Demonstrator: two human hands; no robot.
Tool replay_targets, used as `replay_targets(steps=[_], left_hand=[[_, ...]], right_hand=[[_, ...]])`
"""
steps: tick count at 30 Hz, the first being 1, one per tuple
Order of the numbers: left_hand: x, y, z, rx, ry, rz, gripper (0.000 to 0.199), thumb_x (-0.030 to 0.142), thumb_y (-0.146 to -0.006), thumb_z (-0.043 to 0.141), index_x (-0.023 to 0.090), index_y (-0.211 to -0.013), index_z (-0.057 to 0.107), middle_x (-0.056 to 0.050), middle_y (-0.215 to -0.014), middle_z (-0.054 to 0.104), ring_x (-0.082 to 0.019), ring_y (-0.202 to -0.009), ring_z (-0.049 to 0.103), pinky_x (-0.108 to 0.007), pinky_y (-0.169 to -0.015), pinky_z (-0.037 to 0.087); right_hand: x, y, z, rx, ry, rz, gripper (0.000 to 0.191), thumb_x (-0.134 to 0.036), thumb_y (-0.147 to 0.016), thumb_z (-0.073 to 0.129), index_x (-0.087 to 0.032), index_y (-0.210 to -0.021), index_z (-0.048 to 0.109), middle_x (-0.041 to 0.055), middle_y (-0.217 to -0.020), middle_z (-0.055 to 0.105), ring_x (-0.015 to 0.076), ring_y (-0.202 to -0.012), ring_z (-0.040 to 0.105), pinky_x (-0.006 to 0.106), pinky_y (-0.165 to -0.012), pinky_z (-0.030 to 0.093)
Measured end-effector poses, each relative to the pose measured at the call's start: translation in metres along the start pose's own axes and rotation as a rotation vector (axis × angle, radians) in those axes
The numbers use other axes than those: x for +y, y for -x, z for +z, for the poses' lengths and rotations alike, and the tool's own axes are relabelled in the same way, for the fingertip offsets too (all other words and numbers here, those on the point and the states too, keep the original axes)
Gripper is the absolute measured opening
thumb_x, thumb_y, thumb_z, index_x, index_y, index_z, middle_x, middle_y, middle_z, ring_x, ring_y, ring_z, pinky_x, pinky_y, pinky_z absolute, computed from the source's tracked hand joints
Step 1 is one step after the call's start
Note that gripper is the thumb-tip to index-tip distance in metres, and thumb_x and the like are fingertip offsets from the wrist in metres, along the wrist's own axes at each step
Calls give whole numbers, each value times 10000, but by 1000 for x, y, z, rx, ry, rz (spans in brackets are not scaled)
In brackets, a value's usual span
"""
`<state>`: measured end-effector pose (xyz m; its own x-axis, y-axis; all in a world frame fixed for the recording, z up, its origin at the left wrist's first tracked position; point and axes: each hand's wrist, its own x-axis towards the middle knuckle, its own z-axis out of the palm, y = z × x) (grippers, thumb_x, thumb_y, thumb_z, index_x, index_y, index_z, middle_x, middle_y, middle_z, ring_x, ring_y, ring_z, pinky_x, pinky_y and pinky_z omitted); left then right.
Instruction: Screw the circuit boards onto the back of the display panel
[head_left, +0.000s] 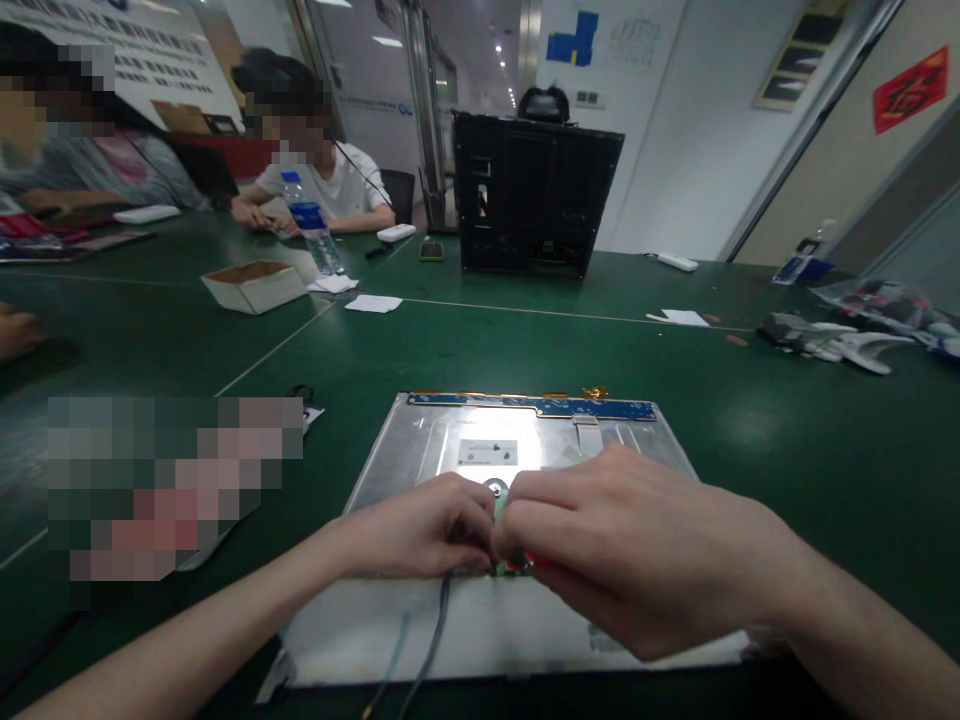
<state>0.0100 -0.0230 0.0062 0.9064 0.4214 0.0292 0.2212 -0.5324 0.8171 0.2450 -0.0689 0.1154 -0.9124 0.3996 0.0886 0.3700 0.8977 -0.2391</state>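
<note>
- A silver metal panel (525, 630) lies on the green desk (517, 350), at six o'clock.
- Your left hand (424, 525) and right hand (622, 545) curl narrow at its green circuit board (500, 504); you cannot tell their grip.
- A dark cable (435, 640) runs toward seven o'clock.

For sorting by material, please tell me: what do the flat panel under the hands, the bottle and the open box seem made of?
The panel looks like bare metal, smooth and silvery, with a bright glare. The bottle seems glossy plastic: clear, see-through walls. The open box is probably matte cardboard, pale outside, brown inside, though stiff paper is possible.
</note>
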Motion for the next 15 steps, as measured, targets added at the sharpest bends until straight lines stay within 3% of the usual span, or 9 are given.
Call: replay_targets(steps=[3, 8, 12, 15], left_hand=[[-2, 1, 1, -13, 1, -6, 103, 211, -895, 658, 163, -944, 733, -46, -858, 681, -197, -822, 628, -278, -749, 509], [-1, 1, 1, -32, 10, -28, 102, 204, -896, 648, 161, -933, 733, -57, -894, 685, -198, -816, 628, -281, -744, 503], [2, -1, 0, -9, 26, -12, 99, 231, -887, 657, 156, -897, 721, -44, -846, 667, -210, -833, 623, -284, -753, 508], [3, -2, -1, -4, 34, 12, 103, 238, -889, 658, 156, -885, 721, -47, -829, 665, -218, -845, 624, -289, -757, 512]], right_hand=[[1, -2, 4, 62, 59, 9, 80, -210, -970, 521, -193, -1047, 533, -3, -864, 619, 120, -650, 463, 274, -537, 264], [2, -2, 5, 61, 64, 24, 186, -375, -981, 558, -206, -1054, 537, -18, -808, 626, 116, -620, 462, 276, -522, 234], [-2, -2, 0, -9, -19, 6, 212, -214, -844, 620, -203, -1028, 514, -7, -927, 619, 117, -675, 465, 268, -514, 271], [-3, -2, 0, -22, 1, 17, 242, -143, -805, 589, -202, -1024, 505, -8, -902, 607, 117, -651, 438, 268, -504, 264]])
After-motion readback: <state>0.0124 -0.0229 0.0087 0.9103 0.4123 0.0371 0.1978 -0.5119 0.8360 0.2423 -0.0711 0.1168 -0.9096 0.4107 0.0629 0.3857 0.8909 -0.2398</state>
